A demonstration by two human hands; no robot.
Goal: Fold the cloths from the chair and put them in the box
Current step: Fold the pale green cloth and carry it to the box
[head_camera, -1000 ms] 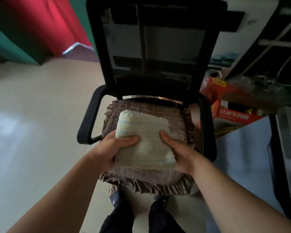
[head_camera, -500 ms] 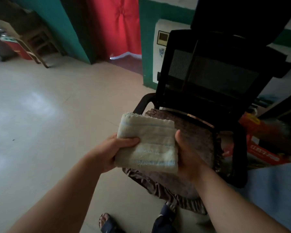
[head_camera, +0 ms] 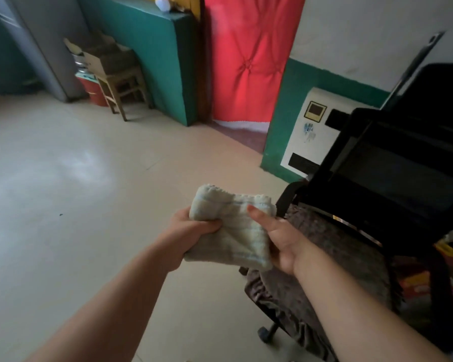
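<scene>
A folded pale cream cloth (head_camera: 233, 228) with faint blue stripes is held in the air between both hands, left of the chair. My left hand (head_camera: 191, 228) grips its left edge, thumb on top. My right hand (head_camera: 275, 236) holds its right side, thumb pressed on the top. The black office chair (head_camera: 392, 163) with a brown quilted seat cover (head_camera: 332, 259) stands at the right. An open cardboard box (head_camera: 102, 57) sits on a wooden stool (head_camera: 123, 87) at the far left wall.
Bare beige floor (head_camera: 76, 192) spreads between me and the stool. A red padded door (head_camera: 249, 61) and green wall (head_camera: 157, 48) are behind. A white appliance (head_camera: 306, 131) stands by the chair. A red bucket (head_camera: 94, 91) sits beside the stool.
The cloth has been lifted off the chair seat and carried left, held by both hands. My view has swung left, bringing the stool and box into sight.
</scene>
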